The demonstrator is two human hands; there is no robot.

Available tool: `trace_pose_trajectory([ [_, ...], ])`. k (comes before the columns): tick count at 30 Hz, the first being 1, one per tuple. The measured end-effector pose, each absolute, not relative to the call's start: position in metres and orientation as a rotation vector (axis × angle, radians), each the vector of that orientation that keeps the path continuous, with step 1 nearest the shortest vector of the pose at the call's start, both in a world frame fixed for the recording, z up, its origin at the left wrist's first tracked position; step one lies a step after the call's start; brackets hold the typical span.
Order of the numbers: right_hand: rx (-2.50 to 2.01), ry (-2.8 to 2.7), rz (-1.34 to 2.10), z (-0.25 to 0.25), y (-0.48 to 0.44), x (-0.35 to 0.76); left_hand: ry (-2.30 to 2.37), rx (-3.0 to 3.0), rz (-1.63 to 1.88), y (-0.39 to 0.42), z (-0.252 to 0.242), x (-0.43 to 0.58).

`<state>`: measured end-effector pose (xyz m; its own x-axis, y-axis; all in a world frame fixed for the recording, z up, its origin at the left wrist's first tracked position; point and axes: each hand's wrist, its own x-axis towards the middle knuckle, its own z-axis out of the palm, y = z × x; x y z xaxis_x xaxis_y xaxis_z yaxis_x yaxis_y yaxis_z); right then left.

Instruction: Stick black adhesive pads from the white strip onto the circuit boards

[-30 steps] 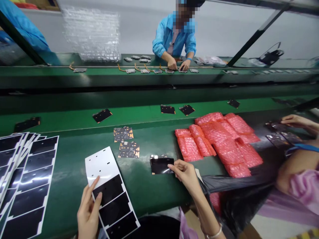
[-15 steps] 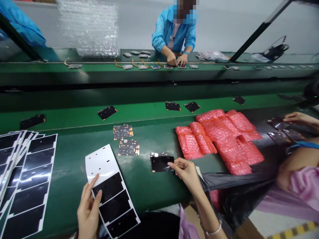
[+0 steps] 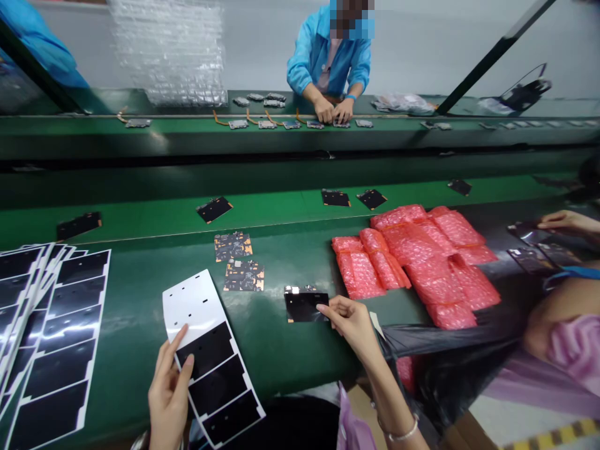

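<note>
My left hand (image 3: 171, 390) grips a white backing sheet of black stickers (image 3: 218, 389), thumb and fingers at its left side. The sheet's upper part is bare white with small dark holes. My right hand (image 3: 349, 322) pinches the right end of a black sticker (image 3: 304, 307), which lies over a circuit board. The board's silver connectors (image 3: 293, 289) show along the far edge; the sticker hides most of the rest. Two circuit boards (image 3: 244, 275) with bare dark and orange faces lie to the upper left of it, between my hands and the belt.
More sticker sheets (image 3: 60, 337) are piled at the left. Red bubble-wrap packs (image 3: 422, 262) lie right of my right hand. Several black-covered boards (image 3: 214, 209) rest on the green belt (image 3: 276, 203). A co-worker's hand (image 3: 569, 222) is at the right; another person (image 3: 328, 69) works opposite.
The black-covered boards on the belt have shifted right. My hands, the sticker sheet and the board under my right hand stay almost as they were.
</note>
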<state>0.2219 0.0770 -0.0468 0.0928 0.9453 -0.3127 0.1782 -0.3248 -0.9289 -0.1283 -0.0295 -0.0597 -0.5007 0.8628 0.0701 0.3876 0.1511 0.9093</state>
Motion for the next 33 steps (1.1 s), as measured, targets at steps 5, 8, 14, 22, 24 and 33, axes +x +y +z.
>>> trace_pose_trajectory([
  [5,-1.626,-1.151,1.282,-0.049,0.076,0.222,1.958,1.190,1.303,-0.030,-0.059,-0.128],
  [8,-1.622,-1.163,1.270,-0.048,0.077,0.221,1.950,1.221,1.317,-0.030,-0.061,-0.127],
  [14,-1.644,-1.186,1.248,-0.043,0.079,0.219,1.962,1.201,1.316,-0.031,-0.063,-0.127],
  [22,-1.669,-1.236,1.191,-0.043,0.080,0.217,1.996,1.129,1.284,-0.033,-0.060,-0.127],
  [24,-1.671,-1.241,1.197,-0.041,0.080,0.217,1.999,1.121,1.278,-0.033,-0.059,-0.127],
  [33,-1.828,-1.567,0.923,-0.040,0.083,0.216,1.952,0.943,1.263,-0.031,-0.063,-0.128],
])
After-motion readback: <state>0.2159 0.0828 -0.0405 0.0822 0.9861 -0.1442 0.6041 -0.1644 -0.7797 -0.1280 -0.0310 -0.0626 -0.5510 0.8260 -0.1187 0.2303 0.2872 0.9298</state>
